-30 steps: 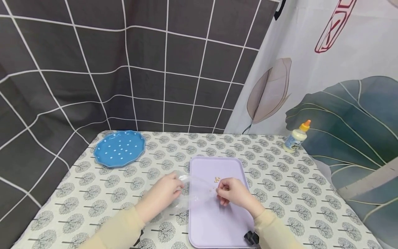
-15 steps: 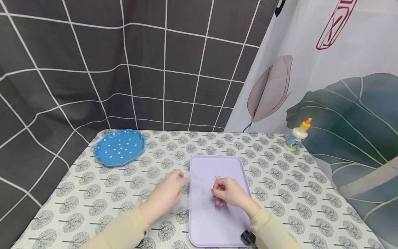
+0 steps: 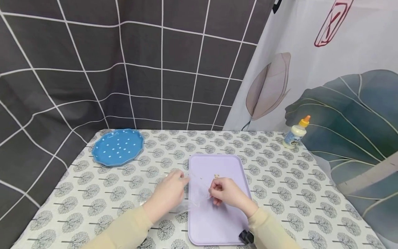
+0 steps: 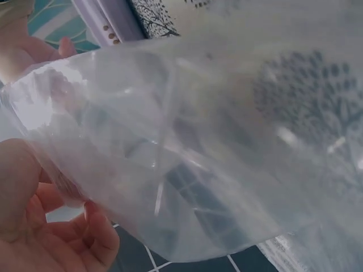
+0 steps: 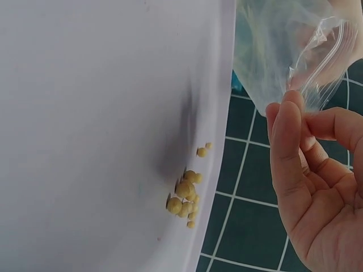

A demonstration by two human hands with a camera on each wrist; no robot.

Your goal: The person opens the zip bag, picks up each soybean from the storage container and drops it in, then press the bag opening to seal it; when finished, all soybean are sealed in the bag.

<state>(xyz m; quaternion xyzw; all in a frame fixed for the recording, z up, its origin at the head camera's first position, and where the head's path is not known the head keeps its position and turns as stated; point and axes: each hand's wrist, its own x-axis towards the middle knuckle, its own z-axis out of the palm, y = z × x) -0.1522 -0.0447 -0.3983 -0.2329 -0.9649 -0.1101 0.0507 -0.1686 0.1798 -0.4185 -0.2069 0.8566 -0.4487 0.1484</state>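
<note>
A clear zip bag (image 3: 202,193) stretches between the two hands over the left side of a lilac tray (image 3: 214,221). My left hand (image 3: 169,190) grips the bag on the left; in the left wrist view its curled fingers (image 4: 102,235) lie at the film's edge. Over the tray, my right hand (image 3: 228,192) pinches the other side of the mouth. The right wrist view shows thumb and fingertips together at the bag (image 5: 278,51), close to the zip strip. Small round yellowish beans (image 5: 184,192) lie in a cluster on the tray, just beyond the right hand.
A blue plate (image 3: 118,147) with white dots sits at the back left of the tree-print tablecloth (image 3: 168,228). At the back right stands a bottle (image 3: 294,135) with an orange tip. A dark checked curtain (image 3: 140,69) hangs behind the table.
Both hands keep hold of the bag. The right hand has shifted a little to the left, while the left hand has moved slightly up and to the right.
</note>
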